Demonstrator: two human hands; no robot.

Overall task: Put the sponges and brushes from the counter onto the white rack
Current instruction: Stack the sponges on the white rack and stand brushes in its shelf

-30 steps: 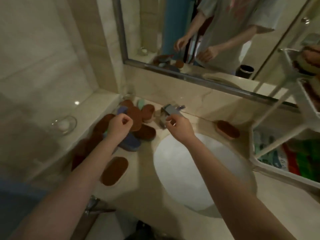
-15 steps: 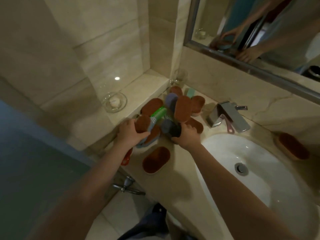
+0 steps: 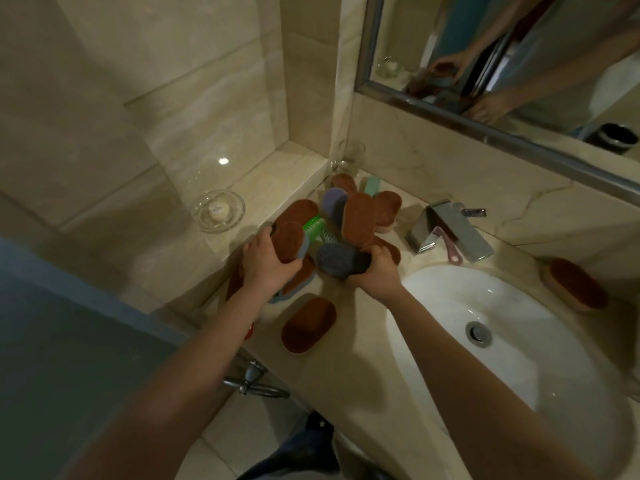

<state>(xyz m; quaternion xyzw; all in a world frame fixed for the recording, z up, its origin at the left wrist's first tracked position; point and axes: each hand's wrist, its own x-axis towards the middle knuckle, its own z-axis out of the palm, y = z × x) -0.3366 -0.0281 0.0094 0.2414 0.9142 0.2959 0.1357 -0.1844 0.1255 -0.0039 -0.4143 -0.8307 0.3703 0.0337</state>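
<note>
At the back corner of the counter (image 3: 346, 362), the left hand (image 3: 266, 265) curled its fingers round a brown sponge (image 3: 289, 242) and the right hand (image 3: 375, 273) gripped a dark grey sponge (image 3: 341, 262) just beside it. Behind them crowded a heap of sponges (image 3: 358, 216) with a green brush (image 3: 313, 225) wedged in. A lone brown sponge (image 3: 308, 325) lay nearer, with the faucet (image 3: 453, 233) and sink (image 3: 526, 372) to the right.

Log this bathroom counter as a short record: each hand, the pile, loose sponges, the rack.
left hand: grips a brown sponge
right hand: grips a dark grey sponge
pile: sponges and a green brush on the counter, left of the tap
loose: near sponge in front of the pile; far sponge right of the sink
white rack: not in view
</note>
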